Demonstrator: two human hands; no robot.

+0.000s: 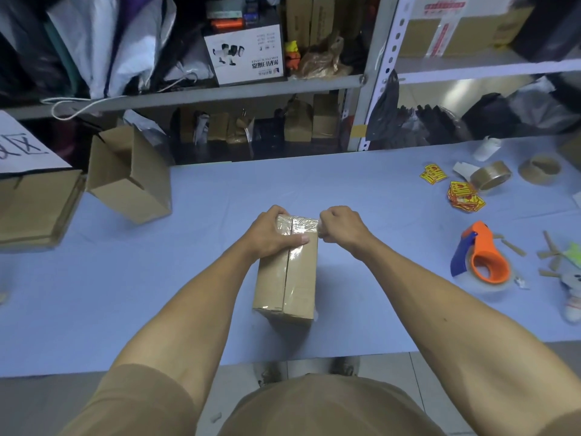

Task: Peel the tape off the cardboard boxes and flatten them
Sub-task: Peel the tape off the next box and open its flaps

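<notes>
Closest to us are our own tan shirt front and two bare forearms reaching out over the pale blue table (361,196). Between our hands lies the closed cardboard box (298,278), a long brown block resting flat, its long axis running straight away from us, the near end just inside the table's edge. A strip of clear glossy tape (295,253) runs along the centre seam of its top and wraps over the far end, where it wrinkles and shines.

Our left hand (272,236) clamps down over the far-left top of the box, fingers curled over the far edge and the thumb pressed flat across the seam. Our right hand (338,226) sits at the far-right corner, fingers curled tight into a fist, pinching a crumpled end of the tape just beside the box.

Left of the left hand, well apart, an open brown carton (129,177) stands tilted, and beyond it lies a flat stack of cardboard (34,209). Right of the right hand we see an orange and blue tape dispenser (481,259), two rolls of brown tape (490,176), and a scatter of yellow and red stickers (462,195). Beyond both hands, grey metal shelving (374,73) holds boxes and bags.
</notes>
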